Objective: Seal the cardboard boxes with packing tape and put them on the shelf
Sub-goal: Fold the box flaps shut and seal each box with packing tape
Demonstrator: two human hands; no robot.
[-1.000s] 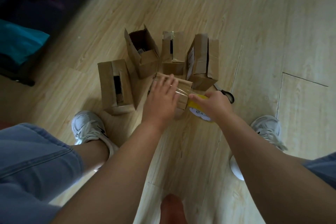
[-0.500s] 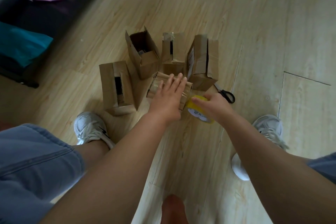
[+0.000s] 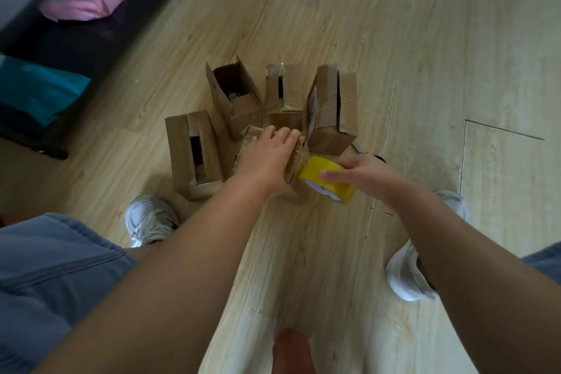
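Five cardboard boxes stand huddled together on the wooden floor [image 3: 379, 24], between the person's white shoes. The left box [image 3: 182, 155] has its top flaps folded down with a dark gap between them, and I cannot tell what is inside. Behind it the open box [image 3: 239, 106] has its flaps up, showing a dark inside with something small at the bottom that is too dim to name. The middle box [image 3: 290, 88] has its flaps nearly closed over a narrow dark slit, with a bit of shiny tape at its far end. The right box [image 3: 329, 118] is closed on top and has a pale label on its side. The nearest box [image 3: 252, 136] lies low in front of these and is mostly hidden. The left hand [image 3: 267, 158] lies flat on it, fingers straight and together, pressing the top down. Just to its right, the right hand [image 3: 367, 176] holds the yellow tape roll [image 3: 324, 179], thumb and fingers curled round its rim, the roll almost touching the end of the nearest box. A clear strip seems to run from the roll onto that end. The black scissors [image 3: 378, 157] peek out on the floor behind the right hand, mostly hidden. Off at the floor's far left edge, a pink bag [image 3: 85, 4] and a teal bag [image 3: 39, 91] lie on a dark low surface.
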